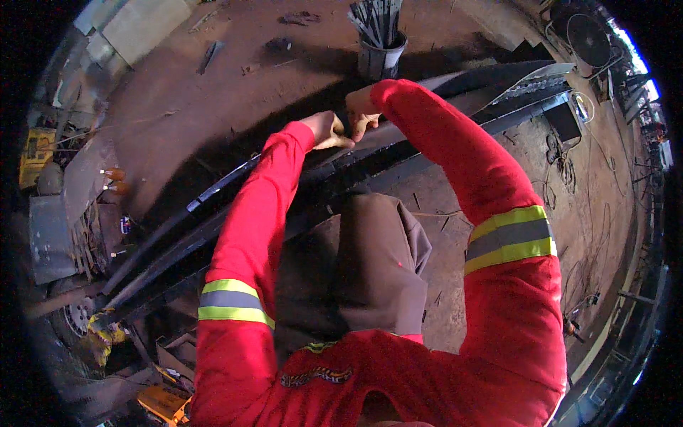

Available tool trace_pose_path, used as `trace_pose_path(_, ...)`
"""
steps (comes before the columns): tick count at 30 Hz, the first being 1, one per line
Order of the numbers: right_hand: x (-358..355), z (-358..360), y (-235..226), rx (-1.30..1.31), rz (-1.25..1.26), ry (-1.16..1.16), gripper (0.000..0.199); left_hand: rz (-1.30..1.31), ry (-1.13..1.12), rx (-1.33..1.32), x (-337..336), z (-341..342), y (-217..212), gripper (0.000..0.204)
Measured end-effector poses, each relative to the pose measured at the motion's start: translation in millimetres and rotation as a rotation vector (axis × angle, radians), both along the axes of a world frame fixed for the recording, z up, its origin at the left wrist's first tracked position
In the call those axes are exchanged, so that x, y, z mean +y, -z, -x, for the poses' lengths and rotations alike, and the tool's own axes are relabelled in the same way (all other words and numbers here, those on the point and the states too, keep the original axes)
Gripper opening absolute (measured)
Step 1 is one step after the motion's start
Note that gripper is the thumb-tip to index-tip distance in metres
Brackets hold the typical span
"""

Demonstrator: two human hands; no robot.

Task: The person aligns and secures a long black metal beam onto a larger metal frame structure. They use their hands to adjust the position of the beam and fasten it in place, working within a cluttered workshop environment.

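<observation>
My left hand (331, 132) and my right hand (363, 112) meet above a long dark metal beam (398, 135) that runs from lower left to upper right in front of me. Both have their fingers closed in a pinch, almost touching each other. A small dark thing seems to lie between them, but its kind is hidden. Beside my left forearm, a narrow strip with a pale, shiny face (224, 183) lies along the beam. More long dark bars (171, 245) run parallel below it.
Beyond my hands stands a bucket (383, 58) full of flat metal strips. Cables (563, 167) lie on the floor at the right, near a round fan (589, 40). Bottles with amber liquid (115, 181) stand at the left. An orange tool case (165, 404) sits lower left.
</observation>
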State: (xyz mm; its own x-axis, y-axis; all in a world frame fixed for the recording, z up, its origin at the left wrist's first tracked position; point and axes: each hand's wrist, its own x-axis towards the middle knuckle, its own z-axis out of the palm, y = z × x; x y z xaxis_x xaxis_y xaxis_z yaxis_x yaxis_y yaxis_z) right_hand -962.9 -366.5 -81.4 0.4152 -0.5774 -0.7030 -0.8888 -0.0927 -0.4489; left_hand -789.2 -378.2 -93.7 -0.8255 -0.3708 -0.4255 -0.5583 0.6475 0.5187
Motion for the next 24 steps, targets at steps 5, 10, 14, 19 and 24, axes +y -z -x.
trace_pose_path(5,2,-37,9,-0.122,0.036,-0.156,0.028,0.028,-0.045,0.267,12,-23,20,0.018)
trace_pose_path(10,-4,-43,84,-0.215,0.208,-0.289,0.033,-0.188,-0.299,0.335,39,-22,41,0.016)
trace_pose_path(14,0,-14,39,0.081,0.426,-0.335,0.032,-0.075,-0.382,0.464,22,4,47,0.012)
trace_pose_path(19,30,-13,32,0.24,0.483,-0.156,0.032,0.365,-0.353,0.228,37,25,62,0.024)
trace_pose_path(24,42,-13,44,0.232,0.785,-0.184,0.026,0.354,-0.379,0.142,29,16,63,0.025)
